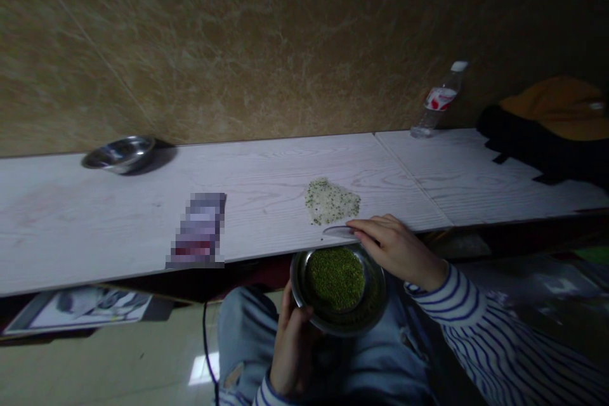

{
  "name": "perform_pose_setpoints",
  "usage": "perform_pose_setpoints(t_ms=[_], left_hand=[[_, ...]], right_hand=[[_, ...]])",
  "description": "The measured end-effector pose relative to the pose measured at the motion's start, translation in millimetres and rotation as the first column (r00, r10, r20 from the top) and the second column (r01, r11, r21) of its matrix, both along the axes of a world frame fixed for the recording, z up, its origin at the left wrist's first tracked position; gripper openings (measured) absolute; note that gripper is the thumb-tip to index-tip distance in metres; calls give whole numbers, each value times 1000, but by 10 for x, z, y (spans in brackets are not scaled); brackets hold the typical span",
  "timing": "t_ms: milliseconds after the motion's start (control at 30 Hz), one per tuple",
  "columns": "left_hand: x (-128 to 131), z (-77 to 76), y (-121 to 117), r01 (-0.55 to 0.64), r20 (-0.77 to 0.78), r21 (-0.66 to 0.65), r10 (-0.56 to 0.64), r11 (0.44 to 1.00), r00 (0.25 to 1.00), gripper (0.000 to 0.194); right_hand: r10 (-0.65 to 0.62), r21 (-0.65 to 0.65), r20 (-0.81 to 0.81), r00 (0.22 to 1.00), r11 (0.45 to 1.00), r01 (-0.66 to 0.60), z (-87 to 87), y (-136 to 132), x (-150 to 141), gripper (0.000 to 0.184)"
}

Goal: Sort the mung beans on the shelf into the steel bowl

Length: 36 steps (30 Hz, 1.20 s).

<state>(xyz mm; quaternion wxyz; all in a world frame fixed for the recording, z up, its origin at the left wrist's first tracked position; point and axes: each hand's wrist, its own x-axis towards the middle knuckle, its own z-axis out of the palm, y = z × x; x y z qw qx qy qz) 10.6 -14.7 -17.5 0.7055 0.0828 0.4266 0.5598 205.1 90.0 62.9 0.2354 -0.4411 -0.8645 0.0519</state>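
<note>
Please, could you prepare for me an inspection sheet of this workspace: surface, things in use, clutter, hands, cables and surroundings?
Surface: pale wood-grain table, with a seam toward the right.
Things in use: metal bowl with green grains, at the table's front edge; pile of pale and green grains on the table; thin flat tool, exact type unclear.
Clutter: second metal bowl, pixelated item, capped bottle, orange-brown cap on dark cloth.
Hands: left hand grips the metal bowl's rim; right hand holds the tool.
Cables: one dark cable hanging below the table; ends unclear.
Surroundings: marbled wall behind, shiny floor below.
</note>
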Motion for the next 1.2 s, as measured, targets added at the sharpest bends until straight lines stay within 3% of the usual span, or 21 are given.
perform_pose_setpoints(t_ms=[267,533,800,1000,1200], left_hand=[[-64,15,15,-26,-40,15,26,1000,999,68],[-64,-48,3,-12,12,23,12,1000,1000,67],[-92,-119,26,-38,-7,3,38,999,999,70],[-108,-156,22,-36,-3,-7,36,999,999,67],[-116,-137,24,-40,-23,-6,40,999,999,70]], right_hand=[[89,-40,-6,996,995,-89,53,-87,-63,25],[-125,12,-4,992,992,125,11,-8,-21,26],[-158,-12,-1,988,987,157,-80,158,-76,27],[-178,-22,-8,984,984,178,-40,362,-56,28],[-131,12,-26,991,991,132,0,275,-37,25]])
